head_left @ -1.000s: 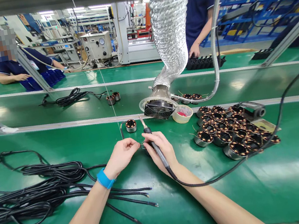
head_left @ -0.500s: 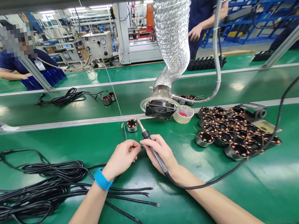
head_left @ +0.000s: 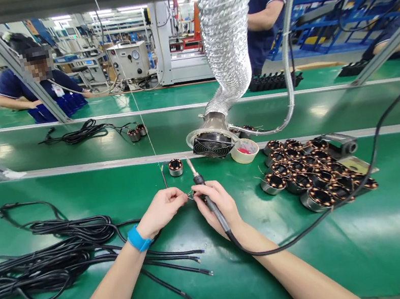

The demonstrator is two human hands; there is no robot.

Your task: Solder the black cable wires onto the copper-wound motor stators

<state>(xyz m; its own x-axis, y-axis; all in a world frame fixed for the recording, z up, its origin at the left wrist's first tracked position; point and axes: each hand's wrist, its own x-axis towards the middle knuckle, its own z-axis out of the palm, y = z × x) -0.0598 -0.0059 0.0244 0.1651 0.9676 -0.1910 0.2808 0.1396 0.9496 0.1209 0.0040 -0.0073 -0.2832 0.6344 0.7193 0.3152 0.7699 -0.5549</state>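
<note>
My right hand (head_left: 219, 205) is closed around a soldering iron (head_left: 212, 206), whose bare metal tip points up and away from me. Its thumb and forefinger also come together near a small dark and coppery piece, mostly hidden by the fingers. Just to the left, my left hand (head_left: 164, 208) pinches a thin wire (head_left: 190, 196) that spans the small gap between the hands. Beyond them a single wound motor stator (head_left: 176, 167) stands on the green bench. A cable end with coloured wires (head_left: 163, 174) lies beside that stator.
Black cables (head_left: 65, 245) lie coiled at left, with several stripped ends in front of my left forearm. Many stators (head_left: 296, 168) cluster at right. A fume extractor (head_left: 212, 142) hangs over the bench beside a round tub (head_left: 245, 152). The iron's cord (head_left: 297, 243) crosses my right forearm.
My hands have drawn slightly apart, and more of the thin wire and the dark coppery piece shows between them. The soldering iron has shifted a little to the right.
</note>
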